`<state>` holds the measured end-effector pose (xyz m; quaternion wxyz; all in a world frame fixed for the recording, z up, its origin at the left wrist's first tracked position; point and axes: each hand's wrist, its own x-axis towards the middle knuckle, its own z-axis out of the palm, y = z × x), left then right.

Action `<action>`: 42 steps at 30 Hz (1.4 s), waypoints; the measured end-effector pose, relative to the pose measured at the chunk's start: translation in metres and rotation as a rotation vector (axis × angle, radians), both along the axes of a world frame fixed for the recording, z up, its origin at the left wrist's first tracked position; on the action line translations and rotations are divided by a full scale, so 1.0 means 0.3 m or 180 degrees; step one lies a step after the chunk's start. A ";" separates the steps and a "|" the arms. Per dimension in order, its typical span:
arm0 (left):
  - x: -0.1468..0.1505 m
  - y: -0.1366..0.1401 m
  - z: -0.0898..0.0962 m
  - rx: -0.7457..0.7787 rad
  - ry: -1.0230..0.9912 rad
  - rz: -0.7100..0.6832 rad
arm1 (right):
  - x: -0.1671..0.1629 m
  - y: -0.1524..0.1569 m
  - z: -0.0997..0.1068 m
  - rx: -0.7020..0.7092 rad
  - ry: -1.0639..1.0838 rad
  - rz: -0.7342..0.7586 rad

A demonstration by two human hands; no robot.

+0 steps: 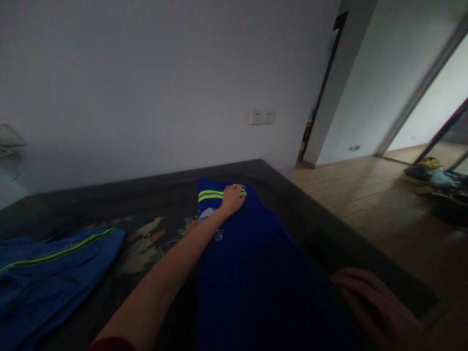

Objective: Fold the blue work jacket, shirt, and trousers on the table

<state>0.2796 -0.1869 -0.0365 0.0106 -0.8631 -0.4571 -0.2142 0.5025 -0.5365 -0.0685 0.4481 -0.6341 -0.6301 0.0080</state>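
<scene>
Left hand (233, 199) lies on the blue cloth (244, 253), over its yellow stripes (210, 194); right hand (376, 297) is near its side. I can't tell if either grips.

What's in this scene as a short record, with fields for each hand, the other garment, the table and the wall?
Left hand: on the striped end of the blue garment
Right hand: near that garment's right side; contact too dark to tell
Other garment: blue, at left
Table: dark, beneath both garments
Wall: pale, with paired sockets
</scene>
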 end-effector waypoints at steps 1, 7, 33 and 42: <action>-0.053 0.022 0.013 0.0050 0.0132 0.0190 | -0.052 0.073 0.045 0.0030 -0.0089 0.0154; -0.249 0.072 -0.044 -0.0264 0.0866 0.0792 | -0.285 0.596 0.097 -0.0281 -0.0832 0.0756; -0.248 0.078 -0.148 -0.0523 0.0895 0.0812 | -0.383 1.182 0.023 -0.0503 -0.1012 0.0492; -0.245 0.064 -0.142 -0.0458 0.0720 0.0865 | -0.361 1.360 -0.140 -0.1588 -0.1267 0.0349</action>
